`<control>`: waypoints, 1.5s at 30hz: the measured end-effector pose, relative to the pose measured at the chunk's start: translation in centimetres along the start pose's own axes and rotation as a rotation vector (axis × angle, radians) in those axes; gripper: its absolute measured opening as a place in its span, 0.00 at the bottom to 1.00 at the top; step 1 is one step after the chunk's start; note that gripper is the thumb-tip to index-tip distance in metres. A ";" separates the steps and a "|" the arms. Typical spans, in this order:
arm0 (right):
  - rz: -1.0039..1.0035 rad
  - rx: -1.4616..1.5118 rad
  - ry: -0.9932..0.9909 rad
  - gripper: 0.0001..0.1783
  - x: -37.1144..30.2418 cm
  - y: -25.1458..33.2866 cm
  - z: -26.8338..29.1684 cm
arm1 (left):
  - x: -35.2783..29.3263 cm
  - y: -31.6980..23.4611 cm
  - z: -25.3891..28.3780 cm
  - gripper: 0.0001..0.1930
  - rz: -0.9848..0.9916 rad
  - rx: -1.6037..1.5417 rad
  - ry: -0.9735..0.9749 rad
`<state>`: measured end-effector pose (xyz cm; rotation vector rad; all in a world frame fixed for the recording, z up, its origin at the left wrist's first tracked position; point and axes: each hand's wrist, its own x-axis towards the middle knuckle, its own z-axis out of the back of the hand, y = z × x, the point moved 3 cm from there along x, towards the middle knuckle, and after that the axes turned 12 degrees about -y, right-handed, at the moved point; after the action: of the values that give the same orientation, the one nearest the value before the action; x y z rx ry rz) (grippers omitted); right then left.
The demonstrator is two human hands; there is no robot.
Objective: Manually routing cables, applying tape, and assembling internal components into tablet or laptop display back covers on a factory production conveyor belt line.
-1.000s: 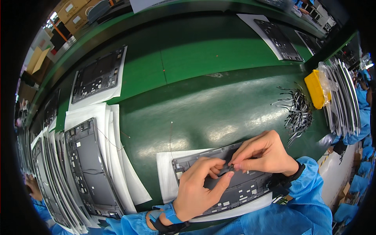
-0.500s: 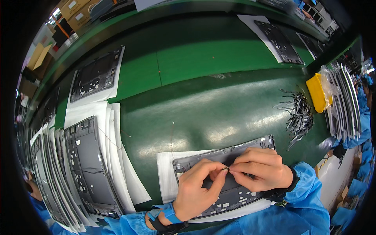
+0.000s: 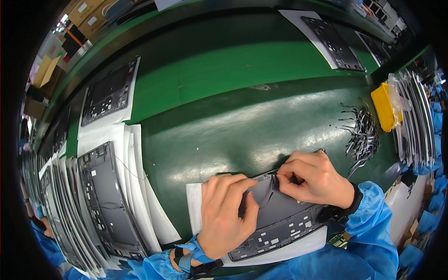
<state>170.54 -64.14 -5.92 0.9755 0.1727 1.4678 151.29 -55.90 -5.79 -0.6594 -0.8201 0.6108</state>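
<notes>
A dark grey laptop cover panel (image 3: 275, 233) lies on white sheeting in front of me, small white pads along its near side. At its far edge my right hand (image 3: 317, 179) pinches a thin black ribbon cable (image 3: 272, 186), whose loose part hangs over the panel. My left hand (image 3: 226, 214) rests over the panel's left part, its thumb apart from the curved fingers and nothing visible between them. What its fingertips touch at the far edge is hidden.
Loose black cables (image 3: 361, 137) lie in a pile at right, near a yellow bin (image 3: 384, 107) and upright stacked panels (image 3: 415, 121). More panels with white sheets (image 3: 154, 210) are stacked at left. Other panels lie on the green strip (image 3: 210, 65) beyond.
My hands have separated from their shared pinch above the panel. The right carried the black cable away to the panel's far edge; the left opened and settled over the left part.
</notes>
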 end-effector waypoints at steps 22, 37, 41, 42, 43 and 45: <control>-0.139 0.082 -0.009 0.06 0.4 -0.7 -0.3 | 1.2 -0.7 -1.7 0.20 -0.245 0.244 0.144; -0.091 0.113 -0.020 0.08 0.4 -1.4 -0.1 | 1.3 0.0 -2.1 0.19 -0.198 0.140 0.102; -0.103 0.126 -0.016 0.08 0.3 -1.4 -0.2 | 1.2 0.0 -2.1 0.19 -0.182 0.115 0.087; -0.102 0.126 -0.014 0.08 0.4 -1.5 -0.2 | 1.3 0.0 -2.2 0.19 -0.181 0.116 0.084; -0.096 0.116 -0.019 0.08 0.3 -1.5 -0.2 | 1.4 -0.1 -2.2 0.19 -0.194 0.127 0.087; -0.092 0.107 -0.023 0.08 0.3 -1.4 -0.2 | 1.3 -0.2 -2.2 0.19 -0.206 0.139 0.090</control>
<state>171.51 -63.54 -6.81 1.0563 0.2782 1.3739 153.84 -55.76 -6.20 -0.4652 -0.7436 0.4438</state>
